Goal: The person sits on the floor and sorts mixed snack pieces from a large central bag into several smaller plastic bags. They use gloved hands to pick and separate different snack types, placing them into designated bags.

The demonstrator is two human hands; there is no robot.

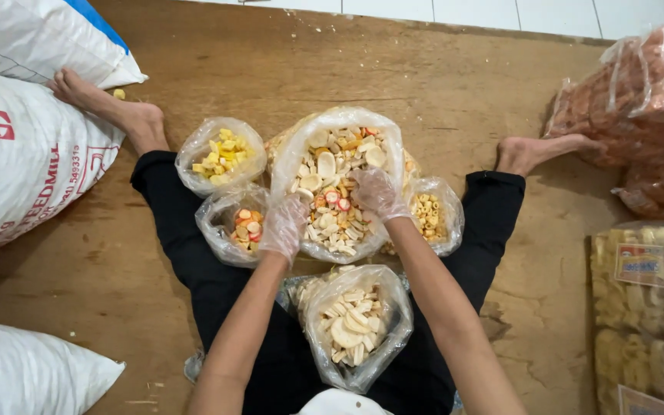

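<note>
Scene: we sit on a wooden floor (439,84) with legs spread, clear bags of raw crackers between them.
Main bag: the big mixed-cracker bag (337,180) stands open at the centre, straight ahead at 12 o'clock.
Left hand (284,224): gloved, at the bag's rim near 8 o'clock; fingers curled narrow on the plastic, as far as we can tell.
Right hand (376,192): gloved, inside the bag's mouth at 3 o'clock; fingers bent down into the crackers, whether they hold any we cannot tell.
Neighbours: yellow-piece bag (222,156) at 10 o'clock, small macaroni-shape bag (429,215) at 3 o'clock, white-chip bag (355,323) at 6 o'clock.
Doing it well: we judge the rim should be kept open and upright, and the crackers handled lightly, as they look brittle.
</note>
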